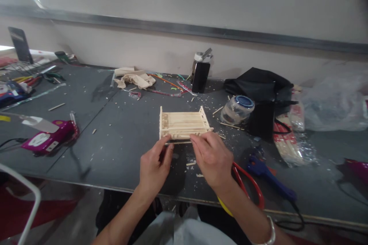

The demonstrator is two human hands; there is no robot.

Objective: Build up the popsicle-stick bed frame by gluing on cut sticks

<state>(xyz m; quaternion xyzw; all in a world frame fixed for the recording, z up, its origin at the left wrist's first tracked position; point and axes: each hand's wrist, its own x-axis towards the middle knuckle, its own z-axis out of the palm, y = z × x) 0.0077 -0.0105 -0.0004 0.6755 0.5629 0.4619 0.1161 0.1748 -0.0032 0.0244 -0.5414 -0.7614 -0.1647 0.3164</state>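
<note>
A small frame built of pale wooden sticks [184, 122] lies on the grey worktable [120, 138], with short posts standing at its corners. My left hand [155, 168] pinches a thin stick along the frame's near edge, fingers closed. My right hand [212, 157] rests at the same near edge, its fingers curled and pressing on that stick. Both hands touch the front of the frame; the stick is mostly hidden under my fingers.
A pink glue gun [48, 138] lies at the left, a blue glue gun [267, 174] and red-handled cutters [250, 187] at the right. Behind stand a black bottle [200, 72], a jar on its side [237, 109], a black bag [261, 92], packed sticks [287, 138] and crumpled cloth [135, 78].
</note>
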